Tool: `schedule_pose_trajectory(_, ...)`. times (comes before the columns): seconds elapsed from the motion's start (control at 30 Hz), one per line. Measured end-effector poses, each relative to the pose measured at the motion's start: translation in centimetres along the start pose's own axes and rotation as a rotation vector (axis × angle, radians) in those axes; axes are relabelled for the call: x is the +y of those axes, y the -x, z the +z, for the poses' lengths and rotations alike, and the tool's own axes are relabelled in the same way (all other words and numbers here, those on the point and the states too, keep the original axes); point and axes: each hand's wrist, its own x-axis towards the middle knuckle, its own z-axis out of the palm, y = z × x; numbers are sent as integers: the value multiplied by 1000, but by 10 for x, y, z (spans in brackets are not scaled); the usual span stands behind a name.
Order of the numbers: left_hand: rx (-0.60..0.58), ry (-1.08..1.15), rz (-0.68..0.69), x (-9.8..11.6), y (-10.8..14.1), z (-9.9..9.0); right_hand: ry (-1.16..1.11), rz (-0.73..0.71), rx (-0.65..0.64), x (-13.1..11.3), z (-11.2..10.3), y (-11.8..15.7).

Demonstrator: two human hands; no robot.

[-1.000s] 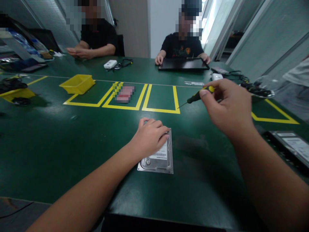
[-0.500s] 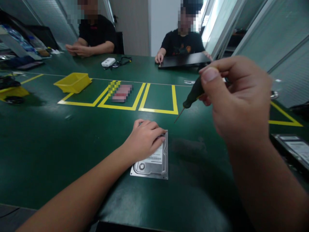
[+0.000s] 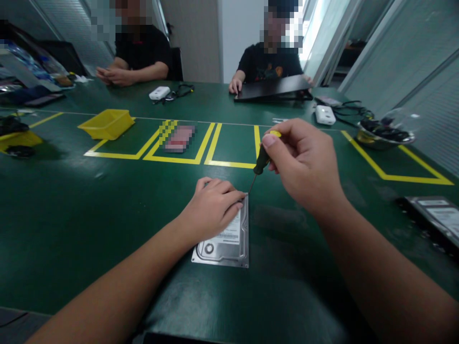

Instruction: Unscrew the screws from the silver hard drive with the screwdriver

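A: Containers first?
B: Yellow bin point(image 3: 106, 123) far left on green worktop point(image 3: 107, 210), inside a yellow-taped box; contents not visible from here. Second yellow tray point(image 3: 19, 139) at left edge, dark clutter beside it. Metal bowl point(image 3: 385, 134) far right, dark items piled in it, can't tell what.

A: Hands?
B: Left hand point(image 3: 213, 208) flat on the far end of the hard drive point(image 3: 225, 239), fingers point(image 3: 229, 188) spread and pressing down, not clenched. Right hand point(image 3: 304, 165) pinching screwdriver point(image 3: 261, 160), thumb and fingers closed round the handle.

A: Drive position, axis?
B: Centre of worktop, lying flat, label side up. Long axis running away from the camera, leaning slightly right at the far end. Near end bare, far end under the left hand.

A: Screwdriver direction?
B: Tilted, yellow cap up and right, tip down and left. Tip at the drive's far right corner, just beside the left fingertips; contact with a screw too small to tell.

A: Anything else?
B: Another drive point(image 3: 435, 217) at right edge, well apart. Two other people seated at the far side, hands on worktop; black flat device point(image 3: 272, 90) in front of one. White box point(image 3: 325, 114) with cables near the bowl.
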Motion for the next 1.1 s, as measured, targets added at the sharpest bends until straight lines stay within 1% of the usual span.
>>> schedule_pose_trajectory(0.5, -8, 2, -2, -1, 0, -1, 23, 15, -21, 5, 5, 1)
schedule_pose_trajectory(0.87, 2, 22, 2, -1, -1, 0, -7, -21, 3, 10, 6, 1)
schedule_pose_trajectory(1.1, -6, 18, -4, -1, 0, -1, -10, -12, 2, 10, 7, 1)
